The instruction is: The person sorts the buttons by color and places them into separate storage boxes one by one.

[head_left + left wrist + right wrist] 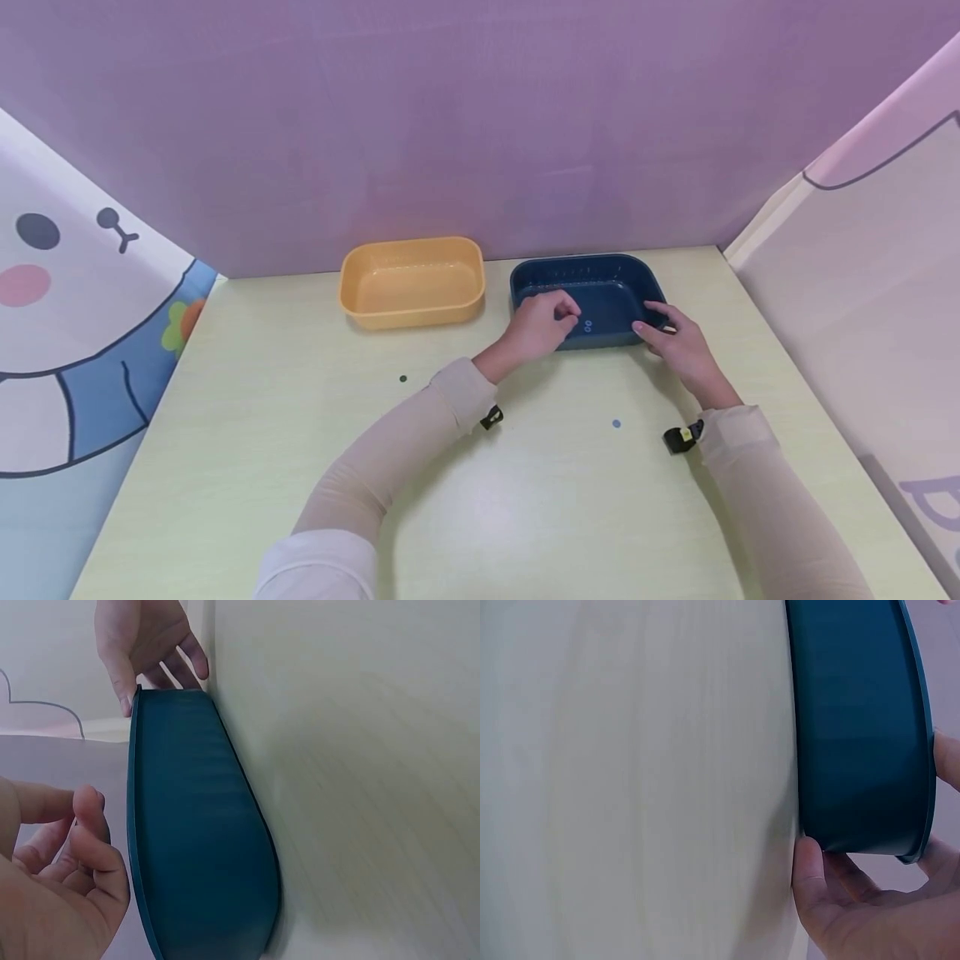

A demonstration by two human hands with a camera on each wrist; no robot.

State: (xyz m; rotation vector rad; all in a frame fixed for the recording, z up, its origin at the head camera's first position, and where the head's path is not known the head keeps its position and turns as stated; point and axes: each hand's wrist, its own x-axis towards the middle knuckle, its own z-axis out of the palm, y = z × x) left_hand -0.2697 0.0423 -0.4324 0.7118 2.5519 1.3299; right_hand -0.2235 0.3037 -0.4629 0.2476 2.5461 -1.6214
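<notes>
Over the near left part of a dark blue tray (pixel 615 287), my left hand (pixel 540 323) has its thumb and fingertips drawn together. In the left wrist view its curled fingers (pixel 94 844) are close beside the tray's rim; I cannot tell whether a small piece is between them. My right hand (pixel 684 346) grips the tray's right end, fingers around the corner in the right wrist view. Inside the tray lie two small blue rings (pixel 588 326).
A yellow tray (pixel 412 317) stands left of the blue one, near the purple back wall (pixel 450 125). A small dark green disc (pixel 403 378) lies on the pale table (pixel 495 500) left of my left forearm. A small blue disc (pixel 617 423) lies between my forearms.
</notes>
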